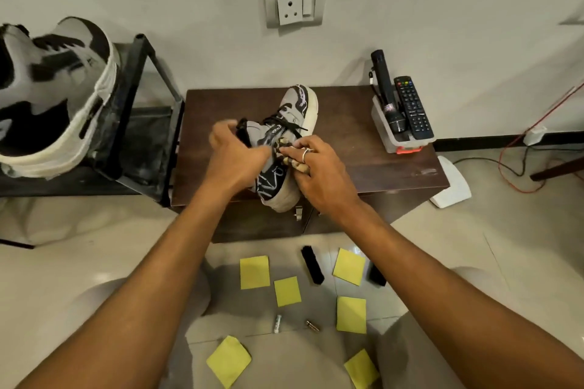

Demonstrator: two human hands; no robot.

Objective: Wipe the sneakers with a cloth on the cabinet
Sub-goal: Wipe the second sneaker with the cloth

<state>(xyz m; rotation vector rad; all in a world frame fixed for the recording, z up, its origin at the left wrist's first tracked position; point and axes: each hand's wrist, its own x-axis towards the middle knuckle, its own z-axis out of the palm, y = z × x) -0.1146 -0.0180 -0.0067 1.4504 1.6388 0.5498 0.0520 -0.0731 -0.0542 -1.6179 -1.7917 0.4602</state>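
One grey-and-black sneaker (295, 110) lies on the dark wooden cabinet (363, 167) at the centre of the view. Its toe points to 12 o'clock and its heel pokes past the worktop's front edge at 6 o'clock. The left hand (235, 156) grips the ankle collar, fingers clamped round it. The right hand (322, 167), at the shoe's 4 o'clock, has its fingers closed on a small bunched brownish cloth (295, 164), pressing it against the side by the loose black laces.

The overhanging heel looks like the main risk: a hard wipe toward the person could drag the shoe off the edge if the left hand loosens. The cloth might also snag in the laces or slip from under the fingers.

At 2 o'clock, well apart, a plastic tray (398, 142) holds a torch (387, 95) and a remote control (412, 107). At 9 o'clock the second sneaker (57, 95) sits on a black rack (151, 73), unwiped as far as I can judge. Yellow cloths (254, 271) and a black brush (312, 265) lie on the floor at 6 o'clock.
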